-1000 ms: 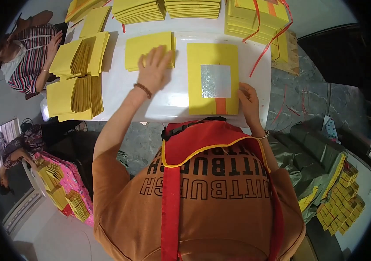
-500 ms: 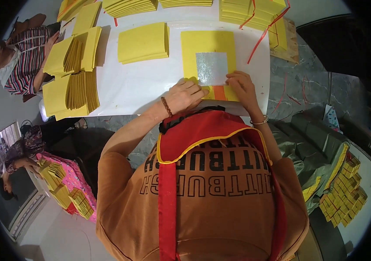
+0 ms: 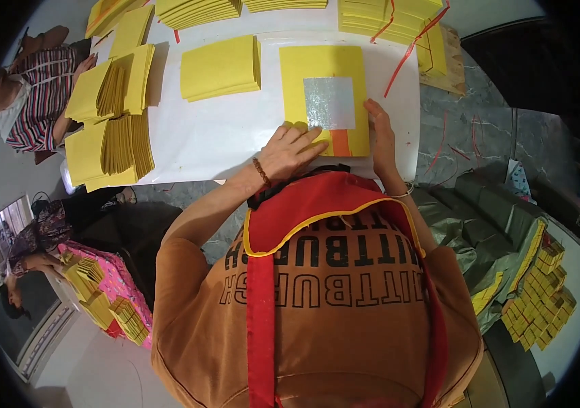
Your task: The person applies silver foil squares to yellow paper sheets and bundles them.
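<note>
Whereas 1 second ago the left hand lay on the loose yellow stack (image 3: 220, 68) mid-table, both hands now sit at the white table's (image 3: 201, 143) near edge, left hand (image 3: 290, 151) spread flat and right hand (image 3: 379, 132) pressing the yellow foil-centred sheet (image 3: 324, 75), suggesting it is being squared.

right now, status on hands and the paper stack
Left hand flat on sheet stack near edge. Right hand on its right edge. Nothing gripped. Spare stack lies left, apart.
</note>
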### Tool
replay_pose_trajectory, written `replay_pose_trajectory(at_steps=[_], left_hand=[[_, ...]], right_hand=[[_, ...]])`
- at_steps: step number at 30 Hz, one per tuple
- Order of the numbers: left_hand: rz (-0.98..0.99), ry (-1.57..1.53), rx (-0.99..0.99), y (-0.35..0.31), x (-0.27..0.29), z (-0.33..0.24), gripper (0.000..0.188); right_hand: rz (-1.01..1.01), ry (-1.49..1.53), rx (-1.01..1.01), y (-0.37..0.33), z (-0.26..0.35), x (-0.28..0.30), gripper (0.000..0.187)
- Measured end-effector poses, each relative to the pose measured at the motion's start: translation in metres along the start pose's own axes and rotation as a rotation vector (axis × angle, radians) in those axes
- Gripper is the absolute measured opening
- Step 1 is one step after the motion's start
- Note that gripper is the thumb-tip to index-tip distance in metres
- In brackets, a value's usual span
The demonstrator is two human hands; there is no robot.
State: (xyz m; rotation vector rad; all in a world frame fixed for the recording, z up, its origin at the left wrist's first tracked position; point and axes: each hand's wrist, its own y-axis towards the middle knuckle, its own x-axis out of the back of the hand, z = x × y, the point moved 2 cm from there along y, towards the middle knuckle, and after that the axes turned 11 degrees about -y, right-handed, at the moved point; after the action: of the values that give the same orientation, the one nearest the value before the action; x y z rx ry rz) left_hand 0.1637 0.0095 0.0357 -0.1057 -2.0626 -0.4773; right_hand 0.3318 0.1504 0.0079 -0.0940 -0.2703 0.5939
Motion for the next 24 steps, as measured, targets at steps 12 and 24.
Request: replay_pose_trajectory(at_steps=[12, 24], left_hand=[[0.005, -0.012, 0.04, 0.0, -0.005, 0.002, 0.035], [0.075, 0.064, -0.026, 0.005, -0.002, 0.004, 0.038]], right_hand=[[0.036, -0.016, 0.094, 0.006, -0.008, -0.005, 0.048], [0.077, -0.129, 0.172, 0.005, -0.013, 0.009, 0.051]])
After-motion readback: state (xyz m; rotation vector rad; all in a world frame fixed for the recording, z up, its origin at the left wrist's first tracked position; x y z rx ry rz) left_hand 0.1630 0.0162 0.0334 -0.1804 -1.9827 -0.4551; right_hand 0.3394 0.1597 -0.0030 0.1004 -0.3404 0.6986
